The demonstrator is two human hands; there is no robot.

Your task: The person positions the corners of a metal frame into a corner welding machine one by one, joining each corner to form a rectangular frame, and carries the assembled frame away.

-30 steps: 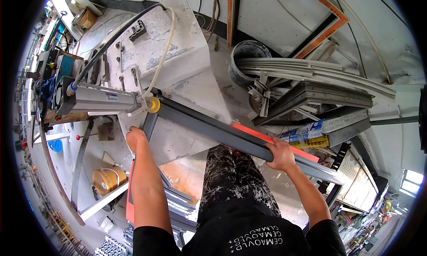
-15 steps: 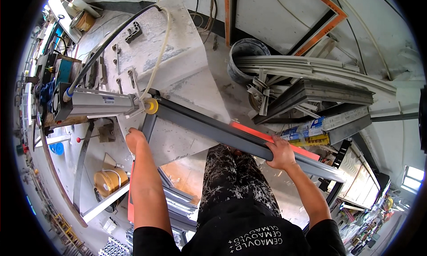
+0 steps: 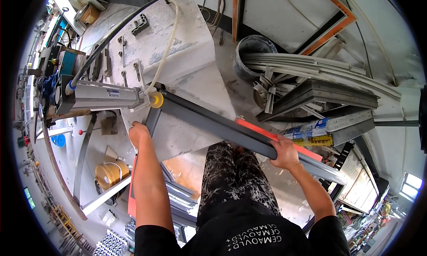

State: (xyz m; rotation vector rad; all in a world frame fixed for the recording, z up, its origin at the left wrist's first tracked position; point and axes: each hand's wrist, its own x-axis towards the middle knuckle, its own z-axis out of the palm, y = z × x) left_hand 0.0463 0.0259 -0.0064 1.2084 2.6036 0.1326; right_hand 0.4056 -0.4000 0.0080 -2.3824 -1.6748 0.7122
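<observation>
A dark grey metal frame [image 3: 213, 127] lies with one corner on the pale work table, its sides stretching back toward me. My right hand [image 3: 284, 152] is closed around the long side, thumb on top, where a red-orange strip [image 3: 254, 128] runs along the outer edge. On the shorter left side my left hand [image 3: 139, 135] is closed, though its fingertips are partly hidden behind the bar. At the frame's corner sits the yellow round head [image 3: 156, 99] of a silver air cylinder [image 3: 104, 97]; whether it presses on the metal I cannot tell.
Wrenches [image 3: 138, 72] and a metal block [image 3: 140, 24] lie on the table [image 3: 191, 46]. A dark bucket [image 3: 241, 60] and a pile of metal profiles [image 3: 324, 98] stand to the right. A yellow bucket [image 3: 106, 175] is on the left. Orange-edged frames [image 3: 331, 31] lean behind.
The whole view has shifted slightly, with the scene sitting a little further right. Both hands keep their places on the frame, and the frame stays at the cylinder.
</observation>
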